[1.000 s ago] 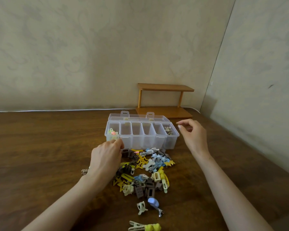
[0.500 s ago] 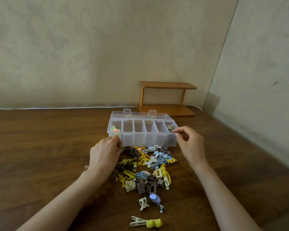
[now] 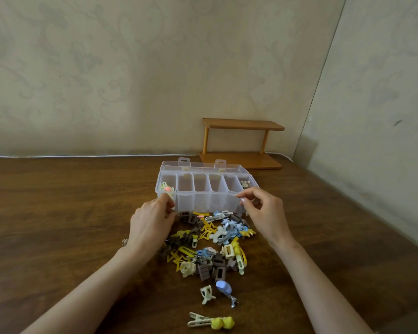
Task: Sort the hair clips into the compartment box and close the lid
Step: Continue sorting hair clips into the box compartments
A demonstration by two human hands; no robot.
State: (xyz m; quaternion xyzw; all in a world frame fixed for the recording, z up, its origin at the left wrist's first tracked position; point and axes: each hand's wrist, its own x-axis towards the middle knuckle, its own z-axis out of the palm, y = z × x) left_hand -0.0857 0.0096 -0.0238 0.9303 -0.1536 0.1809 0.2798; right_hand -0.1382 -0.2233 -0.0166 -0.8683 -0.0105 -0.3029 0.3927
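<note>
A dark wooden surface [image 3: 58, 225] runs back to walls papered in a pale, faint pattern, which meet in a corner on the right. A white cable [image 3: 82, 155] lies along the far edge, and a small wooden shelf [image 3: 243, 143] stands at the back right. The clear compartment box [image 3: 203, 201] sits mid-surface with its lid tipped open behind it and a few clips in both end compartments. A heap of hair clips [image 3: 210, 239] lies just in front. The left hand [image 3: 152, 225] is curled against the box's front left corner; whether it grips anything I cannot tell. The right hand [image 3: 263, 210] has thumb and forefinger pinched together at the front rim near the right end, on something too small to make out.
</note>
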